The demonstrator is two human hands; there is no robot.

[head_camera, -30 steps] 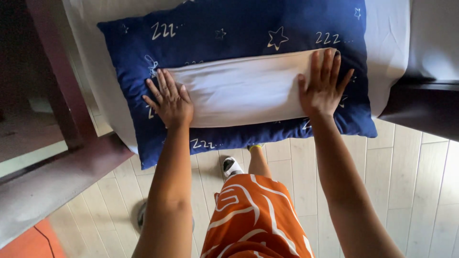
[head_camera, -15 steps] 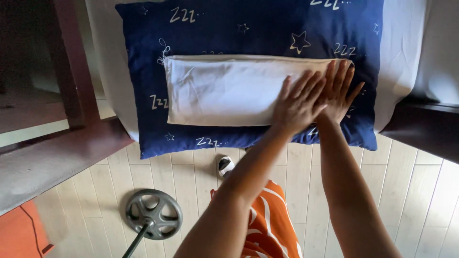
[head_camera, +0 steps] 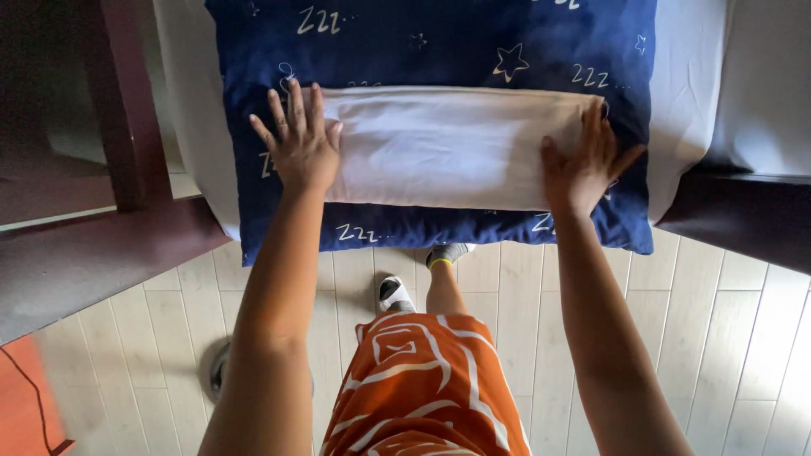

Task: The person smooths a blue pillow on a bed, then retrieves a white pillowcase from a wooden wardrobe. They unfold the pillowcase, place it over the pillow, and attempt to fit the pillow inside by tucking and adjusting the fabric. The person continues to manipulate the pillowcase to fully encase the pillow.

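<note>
A folded white cloth (head_camera: 448, 148) lies flat across a dark blue pillow (head_camera: 456, 42) printed with stars and letters. My left hand (head_camera: 300, 143) rests palm down on the cloth's left end, fingers spread. My right hand (head_camera: 583, 165) lies flat on the cloth's right end, fingers pointing away from me. Neither hand grips anything; both press on the fabric. The pillow sits on a white sheeted mattress (head_camera: 697, 93) at the bed's near edge.
A dark wooden bed frame (head_camera: 84, 253) runs along the left, and a dark rail (head_camera: 743, 219) along the right. Below are pale floor planks (head_camera: 743, 355), my orange patterned shorts (head_camera: 422, 388) and a foot in a grey sock (head_camera: 448, 253). A round object (head_camera: 218, 371) shows behind my left arm.
My left hand has swept from the right end of the cloth, beside my right hand, back to the left end. The right hand stayed at the right end.
</note>
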